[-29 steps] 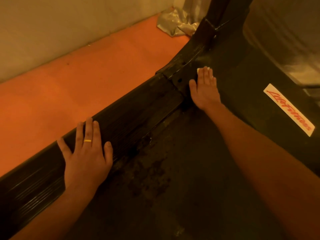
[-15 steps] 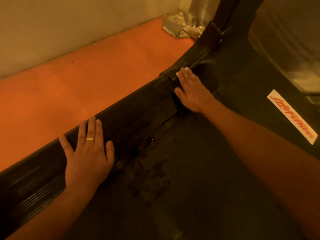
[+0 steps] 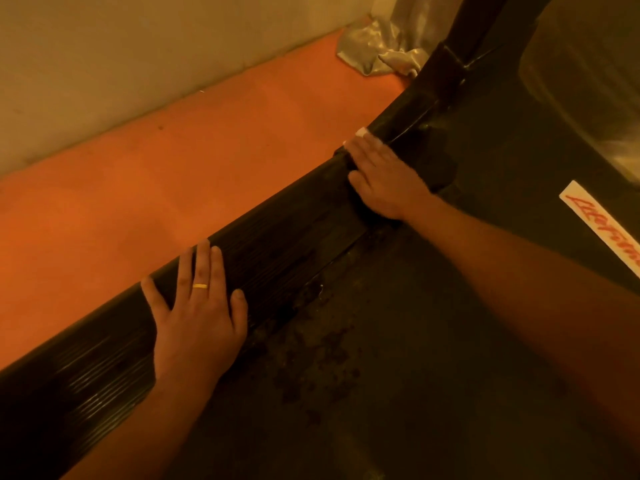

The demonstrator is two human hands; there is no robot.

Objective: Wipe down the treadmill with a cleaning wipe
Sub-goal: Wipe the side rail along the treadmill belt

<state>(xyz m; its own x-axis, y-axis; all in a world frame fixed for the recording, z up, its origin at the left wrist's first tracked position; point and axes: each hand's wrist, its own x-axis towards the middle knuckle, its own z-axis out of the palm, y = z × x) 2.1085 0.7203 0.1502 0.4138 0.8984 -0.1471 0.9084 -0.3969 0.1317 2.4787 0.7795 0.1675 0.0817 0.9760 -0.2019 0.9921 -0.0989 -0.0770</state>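
The right hand [image 3: 384, 178], fingers straight, presses the wipe [image 3: 361, 133] flat on the rail [image 3: 277, 247]; only the wipe's white edge shows beyond the fingertips. The left hand [image 3: 197, 317], flat and spread, rests lower on the rail, beside the belt [image 3: 398, 375].

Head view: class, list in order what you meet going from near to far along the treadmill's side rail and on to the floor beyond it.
Nearest first: left hand → right hand → wipe → cloth
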